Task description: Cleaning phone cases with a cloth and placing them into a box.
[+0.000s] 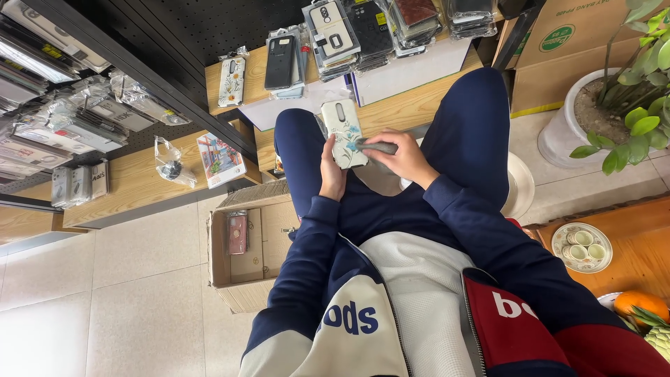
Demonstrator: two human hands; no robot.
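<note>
Wiping appears to be the step in hand: a white floral phone case [343, 132] is gripped upright over the lap by the left hand [331, 174], while a grey cloth-like piece [377, 147] is pinched against it by the right hand [405, 159]. Steady pressure is judged to be called for next. Clear-bagged cases [363, 28] are stacked on the wooden shelf [398, 105]; a brown open carton [248, 244] sits left on the floor, with a green-labelled box [558, 42] upper right

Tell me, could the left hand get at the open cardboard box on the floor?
Probably yes: the open cardboard box sits just beside the left leg with nothing over it, but the left hand holds a floral phone case.
</note>
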